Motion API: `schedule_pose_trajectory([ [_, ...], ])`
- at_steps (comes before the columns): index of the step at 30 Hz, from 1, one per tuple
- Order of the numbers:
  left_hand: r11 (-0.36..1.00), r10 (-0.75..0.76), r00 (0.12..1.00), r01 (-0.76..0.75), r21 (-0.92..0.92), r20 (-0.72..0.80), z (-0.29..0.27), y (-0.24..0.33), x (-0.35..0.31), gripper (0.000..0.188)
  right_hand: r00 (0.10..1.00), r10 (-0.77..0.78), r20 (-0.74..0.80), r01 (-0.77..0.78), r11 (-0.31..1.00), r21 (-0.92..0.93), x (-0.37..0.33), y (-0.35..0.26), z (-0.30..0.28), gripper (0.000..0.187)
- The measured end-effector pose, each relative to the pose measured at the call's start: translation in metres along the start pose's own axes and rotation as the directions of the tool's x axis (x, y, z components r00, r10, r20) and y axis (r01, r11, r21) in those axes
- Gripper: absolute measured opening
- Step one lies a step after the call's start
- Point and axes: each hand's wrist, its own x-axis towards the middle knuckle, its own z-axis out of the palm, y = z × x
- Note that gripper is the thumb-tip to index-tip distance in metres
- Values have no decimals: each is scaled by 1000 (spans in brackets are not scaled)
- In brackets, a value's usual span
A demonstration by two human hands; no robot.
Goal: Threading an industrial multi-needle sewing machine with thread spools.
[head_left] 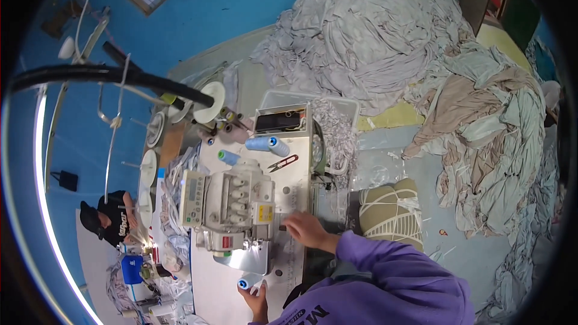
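Observation:
A cone of pale blue thread (248,281) is in the grasp of my left hand (257,302), its fingers closed round it above the white table in front of the overlock sewing machine (232,207). The machine's lamp shines on its needle area and metal plate. My right hand (304,229) is beside the machine's right side, over the table edge. Its fingers are loosely bent and apart, with nothing visible in them. Behind the machine lie red-handled thread snips (283,163), two blue thread cones (268,145) and a green-topped blue cone (228,157).
An open box (282,121) holding a dark phone-like object stands at the table's back. A clear plastic bin (355,108) of fabric scraps is behind it. Grey fabric (373,36) is heaped beyond. A tied khaki bundle (390,210) lies right. Another person (111,219) works at far left.

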Motion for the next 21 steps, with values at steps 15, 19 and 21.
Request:
schedule_pose_trajectory([
  [15,958,-60,995,34,286,81,4,-11,33,56,990,55,-133,-89,961,-260,38,70,35,16],
  [19,942,-105,992,79,327,65,6,-11,37,52,988,49,-148,-88,960,-265,39,67,31,18],
  [21,944,-37,999,31,330,12,6,-36,39,52,990,48,-130,-78,967,-242,42,62,32,19],
])
